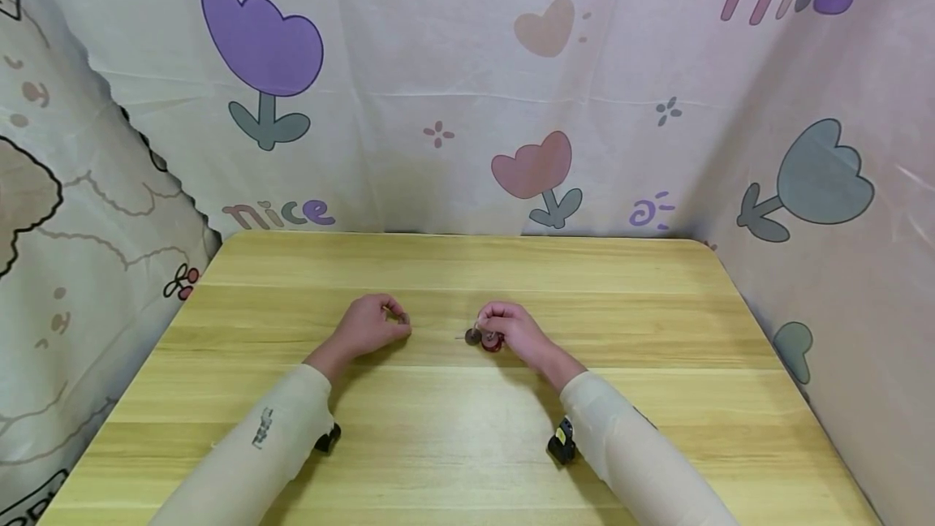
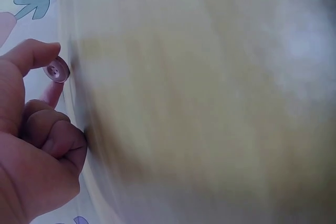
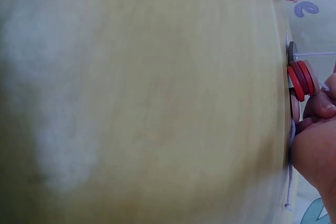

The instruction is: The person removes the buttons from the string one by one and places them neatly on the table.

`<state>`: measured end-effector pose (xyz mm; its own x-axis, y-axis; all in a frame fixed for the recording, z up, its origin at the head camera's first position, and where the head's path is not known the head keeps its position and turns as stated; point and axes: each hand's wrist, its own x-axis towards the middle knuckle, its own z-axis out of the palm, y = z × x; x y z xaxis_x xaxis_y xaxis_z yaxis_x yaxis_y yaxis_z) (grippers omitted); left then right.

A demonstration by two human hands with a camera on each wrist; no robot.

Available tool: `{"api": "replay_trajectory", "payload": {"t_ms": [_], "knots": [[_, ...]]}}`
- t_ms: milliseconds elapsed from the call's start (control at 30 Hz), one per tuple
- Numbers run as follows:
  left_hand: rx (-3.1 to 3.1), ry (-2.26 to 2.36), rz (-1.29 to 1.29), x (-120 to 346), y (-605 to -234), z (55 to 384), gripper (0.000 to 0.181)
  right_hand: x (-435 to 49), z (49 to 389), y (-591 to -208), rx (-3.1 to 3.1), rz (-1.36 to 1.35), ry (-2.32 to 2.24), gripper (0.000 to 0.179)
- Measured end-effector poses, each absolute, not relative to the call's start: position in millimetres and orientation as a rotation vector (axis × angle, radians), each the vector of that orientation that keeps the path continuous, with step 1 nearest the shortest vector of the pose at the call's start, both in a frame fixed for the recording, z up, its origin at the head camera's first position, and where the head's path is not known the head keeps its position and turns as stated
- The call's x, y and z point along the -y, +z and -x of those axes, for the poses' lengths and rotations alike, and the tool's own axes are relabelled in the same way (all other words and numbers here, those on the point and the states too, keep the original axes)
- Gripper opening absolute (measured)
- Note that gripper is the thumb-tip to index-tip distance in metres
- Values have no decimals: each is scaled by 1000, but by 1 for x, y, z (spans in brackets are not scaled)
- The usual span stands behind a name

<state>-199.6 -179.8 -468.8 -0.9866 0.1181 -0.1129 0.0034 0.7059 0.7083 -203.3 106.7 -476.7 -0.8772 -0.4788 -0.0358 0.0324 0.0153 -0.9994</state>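
Observation:
On the left of the table's middle, my left hand [image 1: 371,323] pinches a round button [image 2: 56,70] between thumb and finger. Four holes show in its face in the left wrist view. The other fingers of that hand are curled in. To the right, my right hand [image 1: 517,331] grips a pale string [image 3: 290,182] near several buttons. Stacked red and pink buttons [image 3: 302,80] hang on the string by the fingers, with a dark brown button [image 1: 472,337] beside them. Another pinkish button [image 3: 295,103] sits under the fingers. Part of the string is hidden by the right hand.
The wooden table [image 1: 453,445] spreads out around both hands. Behind it hangs a printed cloth [image 1: 424,39] with flowers and lettering, and more cloth borders both sides. A small black device [image 1: 562,443] is on the right wrist, another [image 1: 328,438] on the left.

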Motion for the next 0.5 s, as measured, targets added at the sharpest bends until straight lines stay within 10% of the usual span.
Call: {"api": "replay_trajectory", "payload": {"t_ms": [500], "knots": [[-2734, 1179, -157, 184, -470, 202, 26, -108, 205, -475, -1909, 422, -1898, 21]]}}
